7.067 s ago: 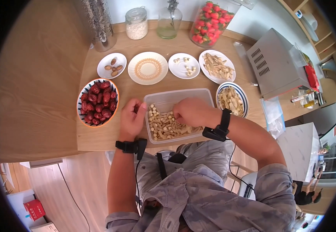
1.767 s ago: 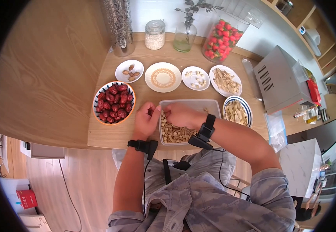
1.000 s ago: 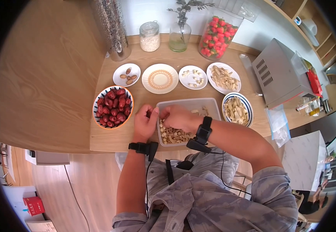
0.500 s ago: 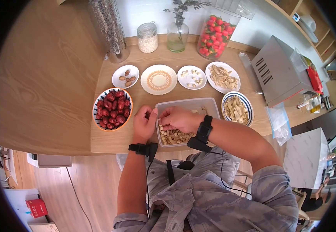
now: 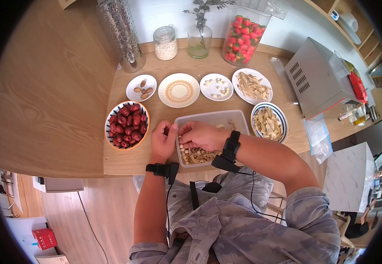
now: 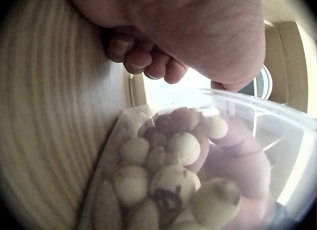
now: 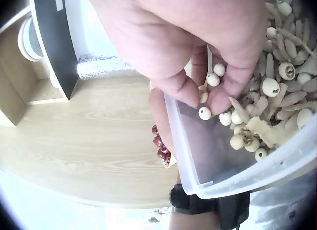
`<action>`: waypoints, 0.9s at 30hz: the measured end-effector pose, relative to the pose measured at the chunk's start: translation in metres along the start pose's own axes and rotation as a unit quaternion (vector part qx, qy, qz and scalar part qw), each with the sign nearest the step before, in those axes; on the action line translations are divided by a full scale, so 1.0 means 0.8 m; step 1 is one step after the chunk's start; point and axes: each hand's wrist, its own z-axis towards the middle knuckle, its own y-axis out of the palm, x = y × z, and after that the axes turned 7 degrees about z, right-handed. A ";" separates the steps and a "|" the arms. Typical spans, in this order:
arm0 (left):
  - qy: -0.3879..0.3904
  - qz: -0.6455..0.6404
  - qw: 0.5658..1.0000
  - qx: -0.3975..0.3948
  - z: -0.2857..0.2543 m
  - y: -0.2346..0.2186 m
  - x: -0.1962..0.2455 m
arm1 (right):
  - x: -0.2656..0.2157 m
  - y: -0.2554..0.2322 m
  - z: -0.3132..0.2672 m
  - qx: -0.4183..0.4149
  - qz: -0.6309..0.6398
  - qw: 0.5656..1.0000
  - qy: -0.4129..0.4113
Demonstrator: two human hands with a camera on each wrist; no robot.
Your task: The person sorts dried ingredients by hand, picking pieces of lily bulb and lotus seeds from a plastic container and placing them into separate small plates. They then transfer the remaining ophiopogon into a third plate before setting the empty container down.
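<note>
The right hand (image 5: 204,135) is reaching into the plastic tub (image 5: 226,115), and its thumb and fingers are pinching pale round seeds (image 7: 213,79) near the wall beside the left hand (image 5: 162,141). The left hand is resting just outside that wall, its fingers curling loosely and its thumb lying by the rim. More round seeds are lying in the tub among dried pieces (image 7: 292,98). The tub is sitting on the bench (image 5: 125,160) between a bowl of red dates (image 5: 127,125) and a blue-striped bowl (image 5: 283,118) holding dried slices. Behind them, four plates are standing in a row: one is carrying brown nuts (image 5: 143,90), one is showing an orange pattern, one is holding a few pale seeds and one is bearing dried strips (image 5: 252,86)
</note>
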 end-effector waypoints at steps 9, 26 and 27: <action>-0.004 0.016 1.000 -0.004 0.000 -0.001 -0.003 | -0.011 -0.002 -0.008 -0.031 0.035 0.998 0.032; -0.006 0.011 1.000 -0.002 -0.001 -0.001 -0.007 | 0.008 0.004 -0.003 -0.011 -0.074 0.996 -0.042; -0.003 0.017 1.000 -0.001 0.000 -0.002 -0.005 | 0.008 0.004 -0.003 -0.009 -0.069 0.997 -0.040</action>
